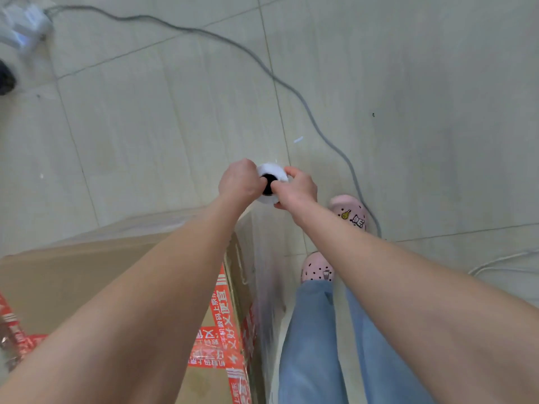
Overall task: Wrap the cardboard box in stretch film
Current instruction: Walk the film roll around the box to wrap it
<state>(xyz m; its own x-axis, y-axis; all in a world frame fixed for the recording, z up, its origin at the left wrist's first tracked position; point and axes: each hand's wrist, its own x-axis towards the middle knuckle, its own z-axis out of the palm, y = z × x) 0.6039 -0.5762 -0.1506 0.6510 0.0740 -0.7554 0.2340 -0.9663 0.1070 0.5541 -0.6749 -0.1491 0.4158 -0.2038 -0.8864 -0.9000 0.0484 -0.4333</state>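
Note:
A large cardboard box (73, 275) with red printed tape fills the lower left, standing on the tiled floor. Clear film lies over its near right side, blurred. Beyond its far right corner I hold a white stretch film roll (272, 173) upright, seen end-on with its dark core in the middle. My left hand (240, 182) grips the roll's left side. My right hand (296, 188) grips its right side, thumb at the core. Both forearms reach out over the box's right edge.
A grey cable (318, 126) snakes across the floor from top left to the right of my feet. My pink clogs (348, 212) and jeans are at the box's right. A white device (22, 24) sits at top left.

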